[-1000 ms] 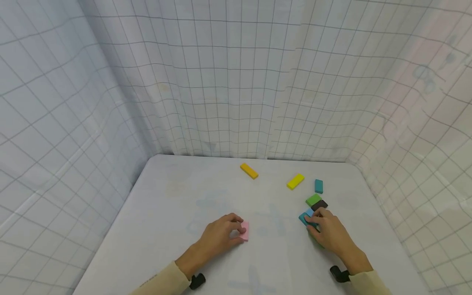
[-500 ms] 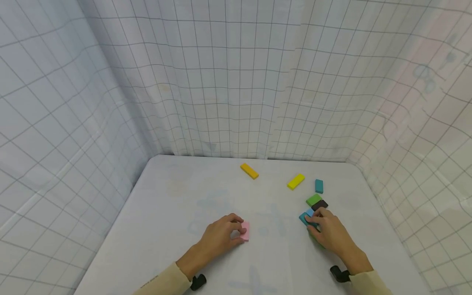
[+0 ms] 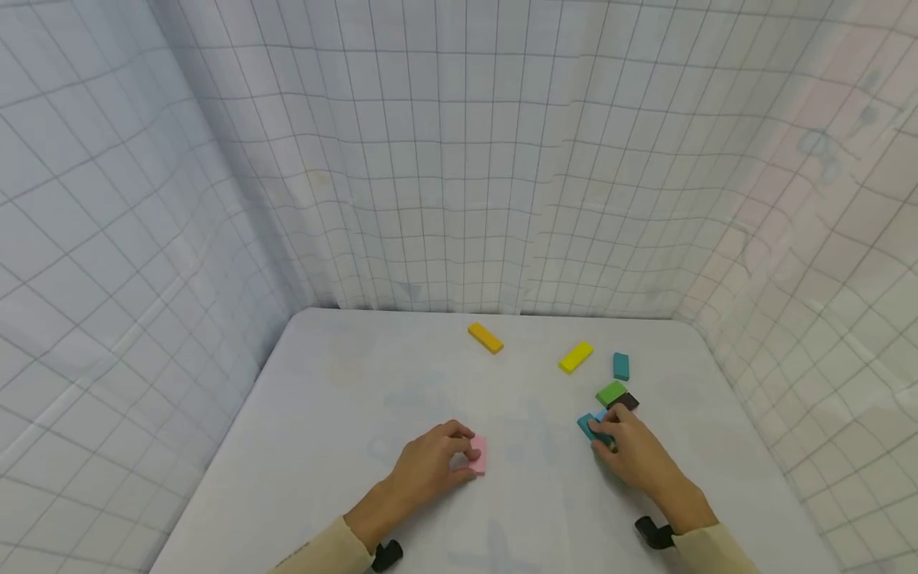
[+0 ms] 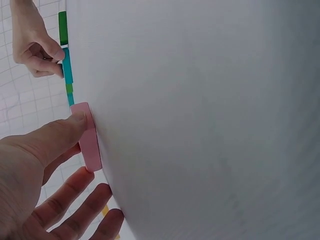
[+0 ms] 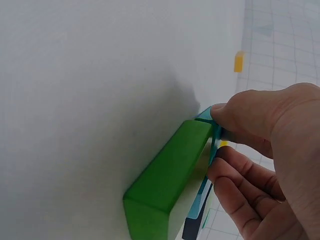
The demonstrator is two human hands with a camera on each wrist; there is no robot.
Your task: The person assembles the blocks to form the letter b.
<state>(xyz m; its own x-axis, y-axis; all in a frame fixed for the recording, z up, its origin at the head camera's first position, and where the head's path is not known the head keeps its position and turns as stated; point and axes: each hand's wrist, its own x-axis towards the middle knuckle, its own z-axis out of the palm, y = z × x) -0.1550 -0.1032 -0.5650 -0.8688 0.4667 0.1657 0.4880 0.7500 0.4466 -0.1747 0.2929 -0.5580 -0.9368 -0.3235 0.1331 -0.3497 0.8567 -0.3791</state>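
Note:
A pink block (image 3: 478,455) lies on the white table, pinched by my left hand (image 3: 432,462); the left wrist view shows the thumb on the block (image 4: 89,140) and a fingertip at its end. My right hand (image 3: 634,454) pinches a teal block (image 3: 586,426) with thumb and index finger, low at the table. Close beside the teal block, in the right wrist view, lies a dark green block (image 5: 170,167); the right hand mostly hides it in the head view. Part of a light blue block (image 3: 602,414) shows just beyond the right fingers.
Just past the right hand are a light green block (image 3: 611,393) and a black block (image 3: 625,401). Farther back lie a second teal block (image 3: 621,367), a yellow block (image 3: 576,357) and an orange block (image 3: 485,338). Grid-patterned curtains (image 3: 459,159) enclose the table's back and sides.
My right hand has shifted slightly left with the teal block, and less of the dark green block shows beneath it. The left hand stays on the pink block. The head view has tilted slightly.

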